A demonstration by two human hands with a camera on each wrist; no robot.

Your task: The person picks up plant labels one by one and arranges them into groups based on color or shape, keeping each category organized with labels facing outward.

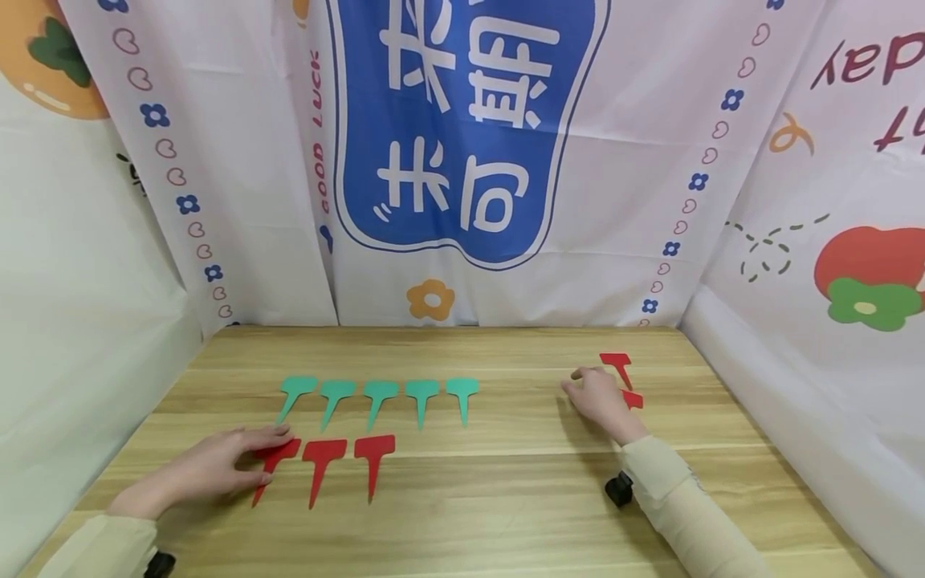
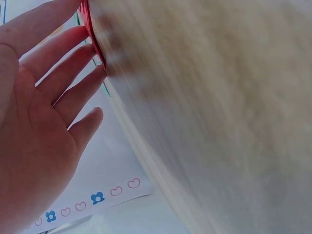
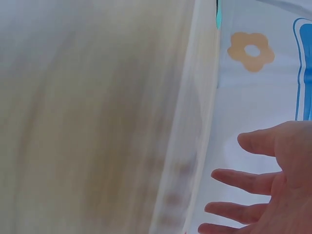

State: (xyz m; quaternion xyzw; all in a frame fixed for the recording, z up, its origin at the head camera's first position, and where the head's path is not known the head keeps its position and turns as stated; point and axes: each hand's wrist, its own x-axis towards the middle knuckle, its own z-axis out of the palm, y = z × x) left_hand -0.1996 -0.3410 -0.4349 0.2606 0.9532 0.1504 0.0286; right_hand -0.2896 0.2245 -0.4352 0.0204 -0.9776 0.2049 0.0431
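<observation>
My left hand (image 1: 209, 464), fingers extended, touches the leftmost red T-shaped plant label (image 1: 278, 454) and partly covers it. In the left wrist view its fingertips (image 2: 92, 48) lie right along the red edge. Beside that label are a second red label (image 1: 321, 461) and a third red label (image 1: 374, 461), stems toward me. My right hand (image 1: 598, 395) hovers low over the table with fingers spread and nothing in them. Close to its right lie a far red label (image 1: 617, 362) and a nearer red label (image 1: 633, 399), the latter partly hidden by the hand.
Behind the three red labels runs a row of several teal T-shaped labels (image 1: 381, 392) on the wooden table (image 1: 491, 498). A printed white cloth (image 1: 275, 201) hangs at the table's back edge, with more cloth along both sides.
</observation>
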